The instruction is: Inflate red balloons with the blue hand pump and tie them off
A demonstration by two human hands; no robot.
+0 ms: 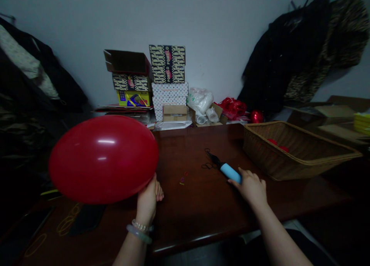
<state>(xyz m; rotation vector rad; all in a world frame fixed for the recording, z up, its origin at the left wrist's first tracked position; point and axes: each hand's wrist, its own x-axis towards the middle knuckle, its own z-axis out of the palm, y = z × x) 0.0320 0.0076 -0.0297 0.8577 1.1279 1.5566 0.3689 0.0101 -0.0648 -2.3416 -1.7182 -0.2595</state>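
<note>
A large inflated red balloon (pixel 104 158) is in my left hand (pixel 148 196), whose fingers are closed at the balloon's lower right end, above the table (pixel 187 216). The neck of the balloon is hidden by the fingers. My right hand (pixel 251 185) rests on the near end of a light blue hand pump (pixel 230 173) lying on the table, thumb on one side and fingers on the other. The pump's black nozzle points away to the upper left, with thin black loops beside it. Small coloured bands (pixel 182 179) lie between my hands.
A wicker basket (pixel 300 162) with red items inside stands at the right. Stacked boxes (pixel 169 92), plastic bags (pixel 200 100) and red ribbon (pixel 232 107) are at the back. Yellowish rings (pixel 66 223) and a dark flat object (pixel 86 219) lie at the left.
</note>
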